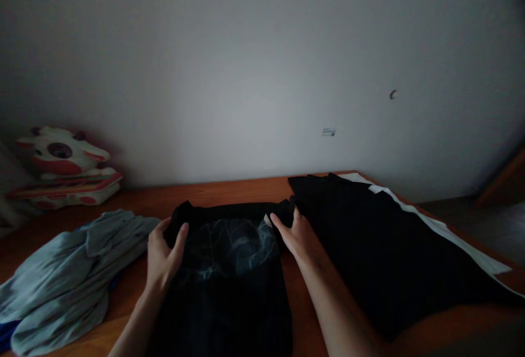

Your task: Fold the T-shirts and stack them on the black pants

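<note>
A black garment (229,291) with a grey pattern near its far edge lies in front of me on the wooden table. My left hand (166,250) grips its far left corner, thumb on top and fingers beneath the cloth. At the far right corner, my right hand (289,231) pinches the cloth between thumb and fingers, beside a small pale patch. The far edge between both hands looks folded or bunched. The near part of the garment runs out of view at the bottom.
A crumpled grey garment (77,275) lies at the left, with blue cloth under it. Black clothing (369,247) over white cloth (459,242) is spread at the right. A cow-shaped toy keyboard (68,174) stands back left on the table (229,192), against the wall.
</note>
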The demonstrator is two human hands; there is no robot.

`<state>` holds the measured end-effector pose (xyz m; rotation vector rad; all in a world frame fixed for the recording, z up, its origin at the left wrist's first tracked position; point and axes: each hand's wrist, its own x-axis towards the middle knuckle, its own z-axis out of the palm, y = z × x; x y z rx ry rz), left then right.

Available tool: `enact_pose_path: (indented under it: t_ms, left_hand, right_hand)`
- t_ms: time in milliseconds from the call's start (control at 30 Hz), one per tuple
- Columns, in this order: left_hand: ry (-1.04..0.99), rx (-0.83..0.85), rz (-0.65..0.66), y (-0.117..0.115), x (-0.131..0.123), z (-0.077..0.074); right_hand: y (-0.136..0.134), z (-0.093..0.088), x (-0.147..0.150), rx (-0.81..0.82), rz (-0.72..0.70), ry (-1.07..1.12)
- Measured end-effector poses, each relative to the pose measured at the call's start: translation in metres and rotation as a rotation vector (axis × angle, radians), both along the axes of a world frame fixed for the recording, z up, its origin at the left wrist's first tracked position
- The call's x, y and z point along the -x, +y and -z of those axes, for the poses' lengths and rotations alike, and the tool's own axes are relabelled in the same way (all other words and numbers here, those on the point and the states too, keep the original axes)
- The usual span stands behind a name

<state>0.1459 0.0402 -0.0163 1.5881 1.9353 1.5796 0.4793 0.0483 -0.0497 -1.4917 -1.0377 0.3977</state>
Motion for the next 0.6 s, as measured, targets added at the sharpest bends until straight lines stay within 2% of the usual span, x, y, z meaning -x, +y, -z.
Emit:
enact_pose_path:
  t_ms: [100,167,300,433,533,600]
  left_hand:
    - [0.395,0.084,0.076,0.002,-0.012,0.014]
    - [0.493,0.144,0.081,0.005,-0.011,0.021]
    - [0.392,0.229,0.0,0.013,0.009,0.023]
    - [0.237,0.359,-0.091,0.016,0.029,0.012]
    - [0.203,0.359,-0.157,0.016,0.036,0.004]
    - [0.203,0.361,-0.184,0.016,0.039,0.002]
  right_hand:
    - [0.003,0.012,-0.001,0.005,0.002,-0.023]
    - [0.009,0.02,-0.007,-0.005,0.006,0.119]
    - [0.021,0.026,-0.018,-0.059,0.024,0.383]
    - [0.024,0.02,-0.021,-0.119,-0.053,0.542]
    - [0.023,0.015,-0.026,-0.161,-0.076,0.755]
    - [0.022,0.015,-0.031,-0.139,-0.034,0.715]
